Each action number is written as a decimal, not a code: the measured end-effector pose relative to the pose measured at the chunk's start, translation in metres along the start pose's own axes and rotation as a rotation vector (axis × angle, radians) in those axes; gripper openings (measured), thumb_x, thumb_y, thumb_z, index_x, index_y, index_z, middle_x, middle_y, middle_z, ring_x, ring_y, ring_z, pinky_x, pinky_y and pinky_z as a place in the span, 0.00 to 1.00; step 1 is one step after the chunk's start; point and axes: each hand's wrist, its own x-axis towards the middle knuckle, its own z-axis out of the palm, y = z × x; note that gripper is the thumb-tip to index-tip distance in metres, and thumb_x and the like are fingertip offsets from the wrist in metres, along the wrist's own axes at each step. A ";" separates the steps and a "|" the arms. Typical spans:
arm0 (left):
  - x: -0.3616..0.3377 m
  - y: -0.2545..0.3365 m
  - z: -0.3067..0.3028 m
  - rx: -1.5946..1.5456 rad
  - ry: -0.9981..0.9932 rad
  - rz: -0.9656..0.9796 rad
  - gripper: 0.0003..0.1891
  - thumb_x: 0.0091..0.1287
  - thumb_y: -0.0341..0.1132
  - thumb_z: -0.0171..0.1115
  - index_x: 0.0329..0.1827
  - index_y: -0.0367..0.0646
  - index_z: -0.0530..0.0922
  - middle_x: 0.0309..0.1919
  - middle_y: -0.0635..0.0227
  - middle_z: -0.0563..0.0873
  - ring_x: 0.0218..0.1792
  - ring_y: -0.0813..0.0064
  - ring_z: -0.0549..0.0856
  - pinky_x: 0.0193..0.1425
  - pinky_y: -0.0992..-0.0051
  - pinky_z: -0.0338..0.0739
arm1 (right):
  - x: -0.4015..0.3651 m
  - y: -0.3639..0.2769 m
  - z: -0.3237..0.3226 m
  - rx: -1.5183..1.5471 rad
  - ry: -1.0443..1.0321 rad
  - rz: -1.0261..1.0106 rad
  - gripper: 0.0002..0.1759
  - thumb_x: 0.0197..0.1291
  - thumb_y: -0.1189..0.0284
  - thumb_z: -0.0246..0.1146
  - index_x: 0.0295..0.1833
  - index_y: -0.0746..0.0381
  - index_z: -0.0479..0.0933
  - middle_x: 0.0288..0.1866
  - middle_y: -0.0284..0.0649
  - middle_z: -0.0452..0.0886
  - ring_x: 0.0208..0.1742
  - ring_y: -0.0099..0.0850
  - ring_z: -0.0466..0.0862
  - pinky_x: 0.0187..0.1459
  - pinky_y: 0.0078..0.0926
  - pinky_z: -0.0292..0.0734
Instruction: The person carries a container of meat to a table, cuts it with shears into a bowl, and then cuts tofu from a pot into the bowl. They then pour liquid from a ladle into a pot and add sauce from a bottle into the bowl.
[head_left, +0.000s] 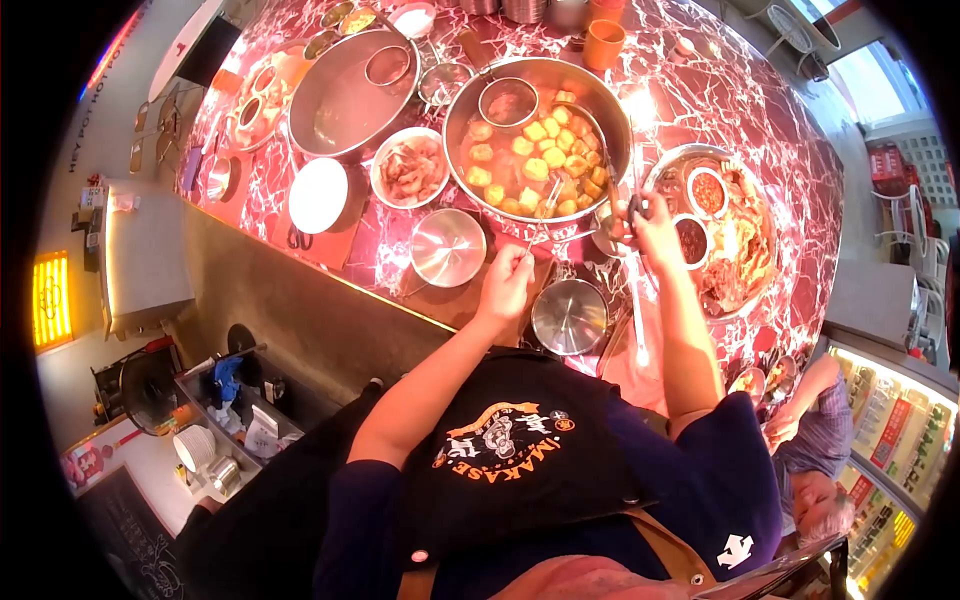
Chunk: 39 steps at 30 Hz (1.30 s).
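Observation:
My left hand is closed around the handle of a thin metal utensil, whose far end reaches into the large pot. In the pot, yellow chunks float in orange broth, with a small round bowl near its back rim. At the pot's right side, my right hand is wrapped round a dark handle. It is beside a wide platter of food that carries two small bowls of red sauce. An empty metal bowl stands left of my left hand.
A second large pot stands at the back left. Nearer are a bowl of meat, a white plate and another metal bowl. An orange cup is behind the pot. Another person is at the lower right.

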 end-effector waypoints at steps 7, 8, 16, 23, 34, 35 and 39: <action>-0.011 -0.014 -0.007 -0.035 -0.032 -0.091 0.05 0.74 0.34 0.54 0.43 0.43 0.71 0.25 0.73 0.77 0.22 0.87 0.70 0.24 0.84 0.63 | -0.038 -0.029 0.071 0.079 0.038 -0.002 0.24 0.59 0.82 0.59 0.57 0.67 0.55 0.32 0.45 0.80 0.22 0.30 0.82 0.19 0.23 0.74; -0.009 -0.010 -0.006 -0.030 -0.044 -0.083 0.05 0.74 0.34 0.54 0.43 0.43 0.71 0.25 0.73 0.77 0.22 0.87 0.70 0.24 0.84 0.63 | -0.023 -0.001 0.079 0.119 0.000 -0.051 0.26 0.57 0.80 0.61 0.57 0.69 0.55 0.33 0.46 0.81 0.21 0.31 0.82 0.21 0.24 0.75; 0.044 0.027 0.006 -0.197 0.109 0.035 0.06 0.74 0.36 0.54 0.43 0.42 0.72 0.31 0.68 0.81 0.15 0.89 0.65 0.15 0.85 0.53 | -0.002 0.026 0.127 -0.361 0.390 -0.339 0.26 0.55 0.75 0.64 0.58 0.69 0.65 0.37 0.45 0.81 0.22 0.30 0.83 0.25 0.29 0.78; 0.008 0.028 -0.053 -0.378 0.133 -0.077 0.05 0.74 0.35 0.53 0.45 0.44 0.71 0.33 0.66 0.84 0.14 0.89 0.64 0.14 0.86 0.53 | -0.052 -0.029 0.061 0.220 -0.153 0.143 0.14 0.66 0.78 0.52 0.56 0.65 0.72 0.30 0.38 0.78 0.19 0.24 0.76 0.19 0.19 0.69; -0.057 0.003 -0.150 -0.271 0.187 0.009 0.05 0.74 0.33 0.53 0.43 0.40 0.72 0.32 0.67 0.83 0.18 0.89 0.67 0.20 0.88 0.59 | -0.176 -0.061 0.049 0.075 0.004 -0.043 0.33 0.56 0.80 0.62 0.69 0.64 0.63 0.40 0.39 0.80 0.32 0.24 0.80 0.30 0.20 0.75; -0.060 0.005 -0.153 -0.274 0.198 0.007 0.06 0.75 0.33 0.53 0.43 0.41 0.72 0.32 0.67 0.82 0.18 0.90 0.67 0.21 0.88 0.60 | -0.166 -0.061 0.053 0.058 0.016 -0.080 0.32 0.57 0.82 0.60 0.69 0.64 0.63 0.39 0.37 0.79 0.32 0.24 0.80 0.31 0.20 0.75; -0.063 0.010 -0.154 -0.285 0.212 0.016 0.05 0.74 0.34 0.53 0.42 0.42 0.72 0.32 0.68 0.82 0.18 0.90 0.66 0.20 0.88 0.58 | -0.091 -0.044 0.067 -0.078 0.092 -0.140 0.31 0.60 0.83 0.57 0.70 0.63 0.61 0.37 0.37 0.77 0.29 0.23 0.79 0.26 0.20 0.73</action>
